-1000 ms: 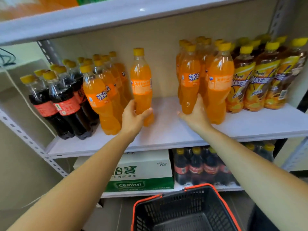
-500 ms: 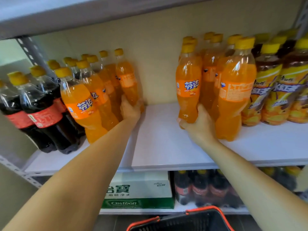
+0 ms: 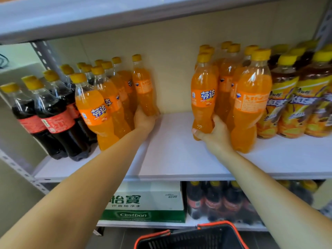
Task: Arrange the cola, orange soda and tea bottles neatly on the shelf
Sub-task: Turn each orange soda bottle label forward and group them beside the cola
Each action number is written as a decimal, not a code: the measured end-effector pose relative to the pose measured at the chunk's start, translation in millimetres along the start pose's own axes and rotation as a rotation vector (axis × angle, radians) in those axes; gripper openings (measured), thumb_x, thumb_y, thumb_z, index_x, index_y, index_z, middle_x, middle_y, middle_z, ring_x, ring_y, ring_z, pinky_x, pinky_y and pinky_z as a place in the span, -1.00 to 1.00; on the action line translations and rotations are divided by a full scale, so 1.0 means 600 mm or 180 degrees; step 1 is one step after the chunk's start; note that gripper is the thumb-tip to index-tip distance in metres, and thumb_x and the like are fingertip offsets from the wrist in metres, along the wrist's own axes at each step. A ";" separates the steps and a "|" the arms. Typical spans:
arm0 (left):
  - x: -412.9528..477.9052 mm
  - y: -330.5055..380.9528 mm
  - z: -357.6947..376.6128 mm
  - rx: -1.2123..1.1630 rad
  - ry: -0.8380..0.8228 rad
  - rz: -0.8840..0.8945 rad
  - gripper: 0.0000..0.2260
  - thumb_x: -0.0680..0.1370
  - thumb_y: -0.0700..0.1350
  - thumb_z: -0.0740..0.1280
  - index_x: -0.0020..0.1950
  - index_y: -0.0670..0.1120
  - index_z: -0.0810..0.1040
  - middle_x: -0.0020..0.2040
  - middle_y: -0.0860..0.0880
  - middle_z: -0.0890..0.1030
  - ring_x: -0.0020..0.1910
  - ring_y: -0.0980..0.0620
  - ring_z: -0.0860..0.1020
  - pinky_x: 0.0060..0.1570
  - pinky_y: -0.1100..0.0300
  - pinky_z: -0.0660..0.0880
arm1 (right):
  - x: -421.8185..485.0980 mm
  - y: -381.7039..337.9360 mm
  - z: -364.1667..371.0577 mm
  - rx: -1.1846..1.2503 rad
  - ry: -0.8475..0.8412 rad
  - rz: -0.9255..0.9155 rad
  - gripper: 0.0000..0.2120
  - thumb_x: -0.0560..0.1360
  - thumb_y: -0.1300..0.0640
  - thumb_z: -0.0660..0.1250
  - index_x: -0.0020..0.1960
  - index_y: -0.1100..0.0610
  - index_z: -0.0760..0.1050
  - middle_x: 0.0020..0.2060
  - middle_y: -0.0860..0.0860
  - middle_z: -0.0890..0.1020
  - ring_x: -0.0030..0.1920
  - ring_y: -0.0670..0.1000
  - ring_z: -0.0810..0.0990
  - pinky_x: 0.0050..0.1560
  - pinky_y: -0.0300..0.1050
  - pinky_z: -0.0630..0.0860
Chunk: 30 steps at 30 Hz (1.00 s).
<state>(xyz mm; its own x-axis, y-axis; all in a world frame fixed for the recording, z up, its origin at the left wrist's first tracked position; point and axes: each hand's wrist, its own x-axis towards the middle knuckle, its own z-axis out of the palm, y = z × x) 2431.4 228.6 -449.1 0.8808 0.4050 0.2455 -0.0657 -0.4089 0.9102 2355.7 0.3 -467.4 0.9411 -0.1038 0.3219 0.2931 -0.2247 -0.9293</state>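
orange soda (image 3: 100,112) in two groups on the shelf (image 3: 176,159), centre left and centre right of the frame, with a bare gap between. cola (image 3: 53,119) at far left, touching the left group; tea (image 3: 287,105) at far right, beside the right group. left hand (image 3: 143,121) curled round the base of the rear bottle (image 3: 143,87) in the left group. right hand (image 3: 215,135) wrapped round the lower part of the front bottle (image 3: 203,97) in the right group. lower down, carton (image 3: 143,202) and dark bottles (image 3: 215,202); basket (image 3: 190,238) at bottom edge.
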 end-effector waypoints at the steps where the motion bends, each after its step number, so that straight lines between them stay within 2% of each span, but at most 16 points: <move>1: -0.014 0.005 -0.005 -0.0004 0.0016 0.0024 -0.38 0.51 -0.09 0.52 0.52 -0.02 0.35 0.39 -0.10 0.54 0.37 -0.19 0.49 0.32 0.03 0.41 | -0.002 -0.003 -0.001 0.0005 -0.0027 0.0004 -0.49 0.42 0.21 0.58 0.29 0.03 0.47 0.07 -0.08 0.61 0.07 -0.03 0.59 0.07 -0.17 0.44; 4: -0.070 0.019 -0.015 -0.0082 -0.0036 0.0082 -0.45 0.55 -0.12 0.48 0.50 -0.01 0.38 0.32 -0.10 0.57 0.31 -0.20 0.53 0.30 0.02 0.46 | -0.011 -0.012 -0.010 0.0079 -0.0188 0.0058 -0.53 0.42 0.24 0.58 0.24 0.02 0.49 0.08 -0.04 0.63 0.06 -0.03 0.60 0.14 -0.06 0.52; 6: -0.114 0.031 -0.021 -0.0191 -0.0310 0.0077 -0.43 0.57 -0.12 0.46 0.55 -0.03 0.34 0.37 -0.18 0.55 0.34 -0.21 0.52 0.34 -0.04 0.49 | -0.021 -0.018 -0.017 0.0179 -0.0421 0.0092 -0.56 0.42 0.26 0.57 0.21 0.01 0.52 0.10 -0.01 0.66 0.09 -0.01 0.63 0.22 0.03 0.56; 8: -0.153 0.050 -0.034 -0.0245 -0.0729 0.0146 -0.44 0.58 -0.08 0.45 0.55 -0.04 0.36 0.44 -0.11 0.50 0.43 -0.11 0.46 0.31 0.07 0.46 | -0.035 -0.026 -0.021 0.0205 -0.0741 0.0082 -0.62 0.44 0.27 0.56 0.16 0.00 0.55 0.11 0.02 0.69 0.14 0.03 0.66 0.26 0.09 0.58; 11: -0.200 0.083 -0.066 -0.0485 -0.1505 0.0307 -0.42 0.51 0.06 0.45 0.51 -0.03 0.43 0.46 0.03 0.50 0.46 0.02 0.42 0.33 0.11 0.40 | -0.067 -0.040 -0.021 0.0384 -0.1283 0.0114 -0.61 0.47 0.28 0.52 0.17 -0.08 0.53 0.10 -0.06 0.70 0.12 -0.05 0.69 0.21 0.02 0.63; 13: -0.229 0.094 -0.088 -0.0776 -0.1923 0.0337 -0.44 0.49 0.02 0.43 0.48 -0.07 0.46 0.41 -0.02 0.56 0.43 0.00 0.48 0.40 0.03 0.43 | -0.092 -0.050 -0.019 0.0520 -0.1537 0.0178 -0.54 0.48 0.28 0.52 0.27 -0.06 0.50 0.13 -0.02 0.71 0.14 -0.03 0.70 0.15 -0.06 0.65; 15: -0.255 0.098 -0.107 -0.0897 -0.2154 0.0403 -0.56 0.54 -0.06 0.45 0.40 -0.07 0.51 0.30 -0.05 0.64 0.34 -0.03 0.57 0.34 0.02 0.49 | -0.120 -0.062 -0.014 0.0674 -0.1697 0.0286 -0.47 0.46 0.25 0.54 0.35 0.03 0.46 0.14 0.01 0.71 0.14 0.00 0.71 0.08 -0.07 0.67; 17: -0.278 0.095 -0.125 -0.1082 -0.2183 0.0463 -0.67 0.55 -0.11 0.45 0.31 -0.06 0.56 0.20 -0.03 0.70 0.22 0.00 0.64 0.19 0.13 0.55 | -0.146 -0.076 -0.008 0.0741 -0.1806 0.0410 -0.38 0.41 0.17 0.57 0.39 0.09 0.40 0.16 0.06 0.70 0.13 0.04 0.72 0.09 0.07 0.68; 19: -0.298 0.088 -0.143 -0.1282 -0.2097 0.0462 -0.69 0.56 -0.13 0.41 0.30 -0.11 0.57 0.16 -0.03 0.71 0.17 0.01 0.67 0.12 0.20 0.57 | -0.165 -0.092 -0.007 0.0659 -0.1988 0.0530 -0.34 0.36 0.08 0.58 0.38 0.10 0.38 0.17 0.09 0.69 0.14 0.07 0.71 0.15 0.17 0.65; 22: -0.330 0.073 -0.162 -0.1380 -0.1800 0.0345 -0.65 0.58 -0.11 0.43 0.35 -0.15 0.55 0.18 -0.07 0.70 0.18 -0.03 0.67 0.11 0.16 0.58 | -0.175 -0.116 -0.023 0.0367 -0.2159 0.0500 -0.43 0.42 0.06 0.59 0.36 0.08 0.45 0.20 0.03 0.68 0.20 0.01 0.67 0.22 0.04 0.62; 26: -0.380 0.057 -0.177 -0.1264 -0.1610 0.0109 -0.63 0.55 0.03 0.43 0.36 0.05 0.55 0.19 0.00 0.69 0.17 -0.06 0.67 0.17 0.01 0.61 | -0.186 -0.141 -0.040 0.0635 -0.1452 0.0414 -0.54 0.46 -0.04 0.53 0.30 -0.02 0.49 0.14 -0.01 0.70 0.18 0.01 0.67 0.22 0.00 0.61; 28: -0.404 0.054 -0.177 -0.1312 -0.1738 0.0004 -0.63 0.54 0.04 0.45 0.33 0.05 0.56 0.17 -0.01 0.69 0.14 -0.05 0.67 0.13 0.06 0.62 | -0.195 -0.152 -0.030 0.1005 -0.1378 0.0461 -0.46 0.39 -0.13 0.50 0.31 -0.04 0.48 0.17 -0.02 0.69 0.19 -0.01 0.67 0.19 -0.02 0.62; 30: -0.427 0.054 -0.173 -0.1286 -0.1706 -0.0063 -0.58 0.49 0.03 0.53 0.31 0.02 0.55 0.15 -0.07 0.67 0.11 -0.05 0.66 0.06 0.15 0.62 | -0.203 -0.155 -0.016 0.1375 -0.1262 0.0540 -0.45 0.37 -0.09 0.51 0.30 0.01 0.49 0.14 -0.01 0.69 0.17 0.03 0.68 0.13 -0.03 0.64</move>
<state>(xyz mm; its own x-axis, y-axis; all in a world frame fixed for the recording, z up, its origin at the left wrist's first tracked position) 2154.9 196.6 -448.1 0.9878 -0.0955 0.1228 -0.1257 -0.0251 0.9917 2212.1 24.7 -418.5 0.9474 0.2837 0.1481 0.0973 0.1853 -0.9778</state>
